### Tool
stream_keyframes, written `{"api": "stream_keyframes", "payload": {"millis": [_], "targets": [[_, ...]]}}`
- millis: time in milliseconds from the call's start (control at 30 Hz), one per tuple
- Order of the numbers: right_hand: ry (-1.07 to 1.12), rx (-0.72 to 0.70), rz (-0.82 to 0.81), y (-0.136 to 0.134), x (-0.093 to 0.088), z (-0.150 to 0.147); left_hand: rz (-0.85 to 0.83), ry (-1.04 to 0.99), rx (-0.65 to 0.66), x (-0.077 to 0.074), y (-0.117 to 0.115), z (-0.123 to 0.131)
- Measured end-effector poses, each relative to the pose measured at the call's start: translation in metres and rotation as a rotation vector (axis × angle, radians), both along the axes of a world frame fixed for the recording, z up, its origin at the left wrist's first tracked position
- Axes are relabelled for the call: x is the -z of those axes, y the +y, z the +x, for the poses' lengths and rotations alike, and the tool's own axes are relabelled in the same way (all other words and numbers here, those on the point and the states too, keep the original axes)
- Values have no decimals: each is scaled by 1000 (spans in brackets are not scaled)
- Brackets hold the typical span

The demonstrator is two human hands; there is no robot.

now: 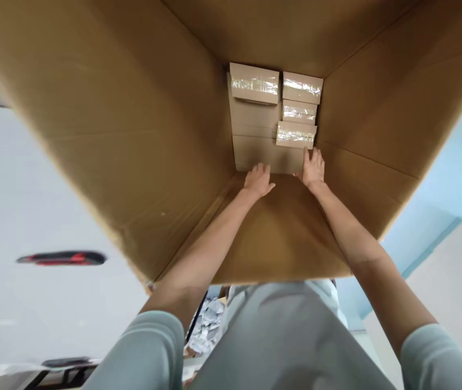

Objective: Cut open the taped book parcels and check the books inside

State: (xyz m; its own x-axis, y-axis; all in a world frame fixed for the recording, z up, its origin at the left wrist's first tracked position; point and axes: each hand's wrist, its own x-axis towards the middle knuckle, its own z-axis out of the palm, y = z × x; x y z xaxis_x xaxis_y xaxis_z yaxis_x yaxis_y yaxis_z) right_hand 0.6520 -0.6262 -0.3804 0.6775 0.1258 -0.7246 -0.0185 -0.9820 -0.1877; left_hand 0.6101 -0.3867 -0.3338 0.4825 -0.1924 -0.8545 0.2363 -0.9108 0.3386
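Both my arms reach down into a deep brown cardboard carton (153, 130). At its bottom, several small boxes sealed with clear tape stand against the far side. One small box (254, 92) is at the far left, and a column of small boxes (299, 112) runs along the right wall. My right hand (313, 167), fingers stretched out, is at the near edge of the closest small box (295, 135); whether it touches is hard to tell. My left hand (258, 180) lies with spread fingers near the bottom's near edge. Neither hand grips anything.
A black and red utility knife (62, 258) lies on the white table (52, 206) left of the carton. Below the carton's near rim, crumpled paper (206, 325) shows beside my body. Pale blue surfaces (442, 216) are on the right.
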Motion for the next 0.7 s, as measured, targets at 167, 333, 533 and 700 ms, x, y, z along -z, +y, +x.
{"api": "stream_keyframes", "payload": {"millis": [167, 333, 533, 700], "targets": [[-131, -29, 3, -32, 163, 59, -88, -169, -24, 149, -33, 81], [-91, -179, -122, -46, 248, 74, -168, -245, 23, 266, -62, 110], [-27, -384, -141, -69, 283, 81, -241, -317, 64, 339, -80, 110], [-25, -436, -87, -70, 279, 79, -148, -351, 38, 335, -78, 94]]}}
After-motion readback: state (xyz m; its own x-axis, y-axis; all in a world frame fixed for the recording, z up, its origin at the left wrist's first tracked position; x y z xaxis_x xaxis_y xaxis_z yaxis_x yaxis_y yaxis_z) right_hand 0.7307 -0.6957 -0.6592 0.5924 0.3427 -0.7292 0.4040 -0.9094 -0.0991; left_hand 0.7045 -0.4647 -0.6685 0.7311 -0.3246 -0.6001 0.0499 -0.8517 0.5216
